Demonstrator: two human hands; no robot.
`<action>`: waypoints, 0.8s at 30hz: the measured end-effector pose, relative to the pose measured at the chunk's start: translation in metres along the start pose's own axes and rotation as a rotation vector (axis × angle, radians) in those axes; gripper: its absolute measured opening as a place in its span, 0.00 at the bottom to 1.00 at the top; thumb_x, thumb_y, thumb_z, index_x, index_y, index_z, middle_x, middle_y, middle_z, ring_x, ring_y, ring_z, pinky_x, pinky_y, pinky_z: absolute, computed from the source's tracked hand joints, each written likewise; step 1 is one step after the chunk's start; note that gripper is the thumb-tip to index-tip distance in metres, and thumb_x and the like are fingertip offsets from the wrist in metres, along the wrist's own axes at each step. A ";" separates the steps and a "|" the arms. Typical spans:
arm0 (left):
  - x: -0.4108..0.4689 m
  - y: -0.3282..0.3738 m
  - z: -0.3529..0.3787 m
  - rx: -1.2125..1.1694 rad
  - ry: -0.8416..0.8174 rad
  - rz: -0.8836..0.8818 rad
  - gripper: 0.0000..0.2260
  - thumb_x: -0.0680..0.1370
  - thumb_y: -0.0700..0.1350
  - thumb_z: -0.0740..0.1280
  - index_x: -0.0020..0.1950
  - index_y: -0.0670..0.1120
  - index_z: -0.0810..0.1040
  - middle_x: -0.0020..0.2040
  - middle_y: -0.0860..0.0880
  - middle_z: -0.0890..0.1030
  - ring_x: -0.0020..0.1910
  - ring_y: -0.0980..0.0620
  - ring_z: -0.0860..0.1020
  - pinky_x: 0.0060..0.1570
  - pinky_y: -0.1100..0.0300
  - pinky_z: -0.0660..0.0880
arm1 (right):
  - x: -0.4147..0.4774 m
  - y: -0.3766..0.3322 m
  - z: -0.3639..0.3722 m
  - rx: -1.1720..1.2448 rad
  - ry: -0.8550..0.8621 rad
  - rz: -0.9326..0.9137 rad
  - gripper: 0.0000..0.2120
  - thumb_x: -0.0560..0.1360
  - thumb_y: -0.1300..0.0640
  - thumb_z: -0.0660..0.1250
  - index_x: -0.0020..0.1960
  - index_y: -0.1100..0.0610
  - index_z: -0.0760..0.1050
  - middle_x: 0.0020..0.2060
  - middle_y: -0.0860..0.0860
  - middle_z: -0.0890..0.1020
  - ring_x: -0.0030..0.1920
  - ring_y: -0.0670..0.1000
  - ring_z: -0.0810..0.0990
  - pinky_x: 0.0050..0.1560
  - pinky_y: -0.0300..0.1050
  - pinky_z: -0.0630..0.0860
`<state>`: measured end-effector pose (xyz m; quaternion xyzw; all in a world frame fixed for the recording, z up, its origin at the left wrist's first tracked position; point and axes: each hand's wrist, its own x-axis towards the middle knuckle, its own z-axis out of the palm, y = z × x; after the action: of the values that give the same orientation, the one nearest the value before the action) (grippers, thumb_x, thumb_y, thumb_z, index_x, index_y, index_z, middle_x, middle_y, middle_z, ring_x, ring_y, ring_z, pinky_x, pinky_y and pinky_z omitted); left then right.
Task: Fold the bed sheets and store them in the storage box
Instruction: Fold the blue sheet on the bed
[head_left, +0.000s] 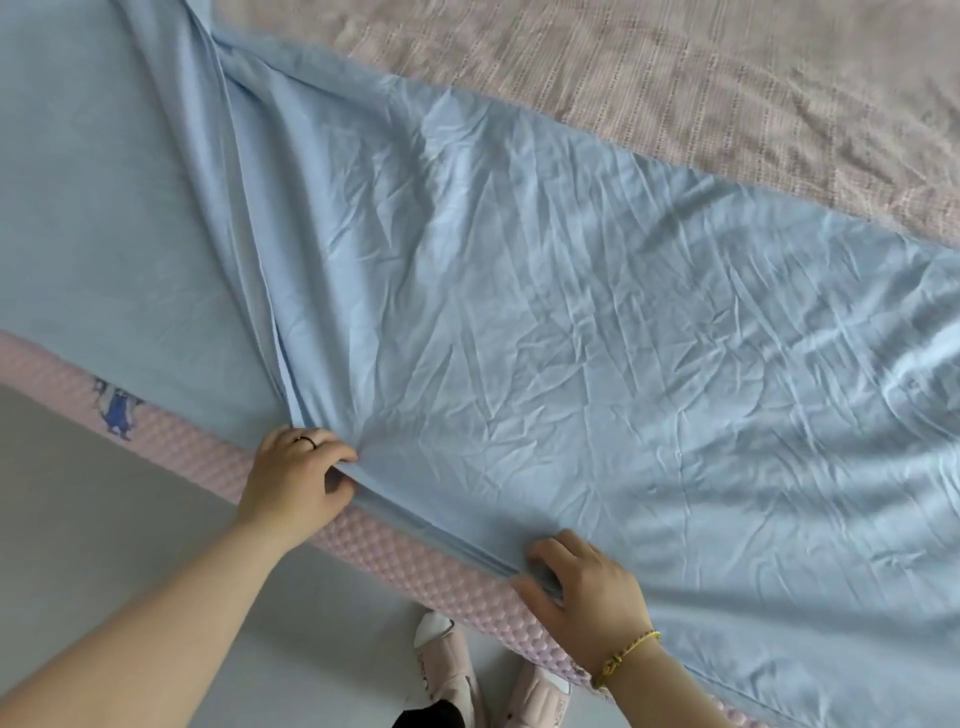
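Forearms come in from below, both reaching to the near rim of the bed.

Left hand (296, 483): fingers curled over the top, thumb tucked under, pinching the stacked hem of the blue sheet (519, 338). Ring (306, 441) on one finger.

Right hand (582, 587): fingers bent down onto the same hem further along, thumb lying along the edge beneath. Reads as a pinch through the layers; fingertips partly hidden by cloth. Yellow cord bracelet (628, 649) at that wrist.

Sheet: spread on the bed, running away from both grips. Several layers show at the hem between the hands, so it is folded lengthwise at least once. A long raised pleat runs off from the left grip toward the far end; fine creases beyond the right grip.

Around: pink padded bed rim (415, 561) directly under both grips; pink bedspread (675, 78) past the sheet's far edge; slippers (447, 670) on the floor below the right grip. Storage box not in view.

Judgement: step in hand is squaring the layered hem ahead of the next fold; task looks early.

To do it well:
- catch every layer in each pinch
- draw the hands apart so the hem between them goes taut
- line the hem up with the rim
- smooth the pleat outward from the left grip before folding

Risk: thin cloth, lower layers may slide out and skew the fold
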<state>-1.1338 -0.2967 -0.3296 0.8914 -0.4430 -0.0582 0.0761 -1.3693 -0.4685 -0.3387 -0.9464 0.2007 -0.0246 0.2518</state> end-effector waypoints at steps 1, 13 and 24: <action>-0.004 0.000 -0.002 -0.029 -0.034 -0.012 0.14 0.64 0.47 0.62 0.36 0.41 0.83 0.35 0.46 0.83 0.31 0.44 0.81 0.41 0.56 0.74 | 0.004 -0.003 -0.003 0.000 -0.016 0.020 0.10 0.66 0.42 0.57 0.33 0.46 0.73 0.26 0.41 0.74 0.24 0.42 0.73 0.20 0.31 0.58; 0.017 -0.067 -0.046 -0.219 -0.112 -0.318 0.28 0.69 0.39 0.73 0.68 0.43 0.71 0.72 0.40 0.66 0.65 0.40 0.73 0.55 0.50 0.74 | 0.146 -0.132 0.001 0.168 -0.480 0.034 0.22 0.79 0.54 0.55 0.73 0.50 0.58 0.68 0.47 0.68 0.68 0.48 0.67 0.66 0.38 0.63; 0.054 -0.293 -0.079 -0.143 -0.315 -0.410 0.27 0.80 0.52 0.55 0.76 0.50 0.49 0.77 0.49 0.50 0.76 0.52 0.51 0.71 0.60 0.52 | 0.341 -0.271 0.077 0.352 -0.284 0.393 0.26 0.75 0.57 0.63 0.71 0.54 0.60 0.65 0.51 0.72 0.62 0.54 0.72 0.59 0.42 0.68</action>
<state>-0.8594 -0.1585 -0.3087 0.9347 -0.2545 -0.2417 0.0556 -0.9447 -0.3516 -0.2926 -0.8250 0.3356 0.1229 0.4377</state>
